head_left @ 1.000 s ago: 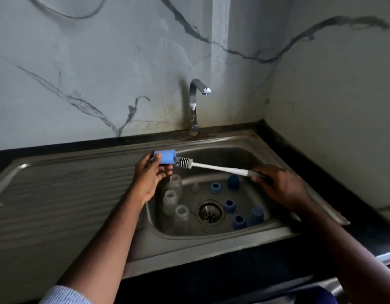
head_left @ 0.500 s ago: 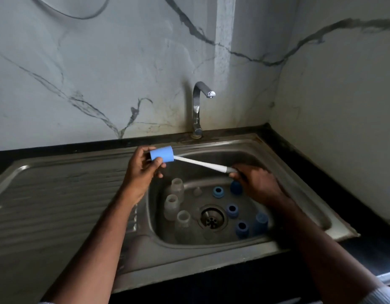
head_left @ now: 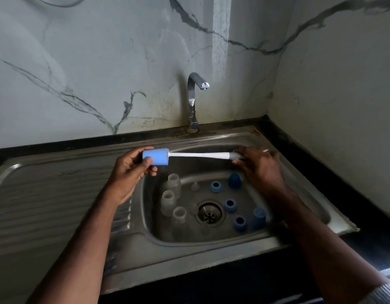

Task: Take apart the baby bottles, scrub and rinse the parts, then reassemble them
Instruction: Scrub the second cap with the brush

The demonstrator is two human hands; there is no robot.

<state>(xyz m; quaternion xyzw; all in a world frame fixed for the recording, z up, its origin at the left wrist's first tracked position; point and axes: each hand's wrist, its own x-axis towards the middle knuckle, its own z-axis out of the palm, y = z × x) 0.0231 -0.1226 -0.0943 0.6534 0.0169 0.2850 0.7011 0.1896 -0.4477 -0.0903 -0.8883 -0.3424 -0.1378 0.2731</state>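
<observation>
My left hand [head_left: 129, 170] grips a light blue bottle cap [head_left: 155, 157] above the left rim of the sink. My right hand [head_left: 258, 165] holds the grey handle of a white bottle brush [head_left: 200, 155], whose head is inside the cap and hidden. In the basin lie three clear bottle bodies [head_left: 167, 199] on the left, a small clear teat [head_left: 195, 186], three blue collar rings [head_left: 230, 204] and two darker blue caps [head_left: 259, 217] to the right of the drain.
The steel sink basin [head_left: 299, 207] has a round drain [head_left: 209, 212] in the middle and a ribbed draining board [head_left: 47, 194] on the left. A chrome tap [head_left: 193, 99] stands behind, with no water running. Marble walls close the back and right.
The brush head, outside the cap one second ago, is now pushed inside it. My right hand has shifted back to the right along the handle's line.
</observation>
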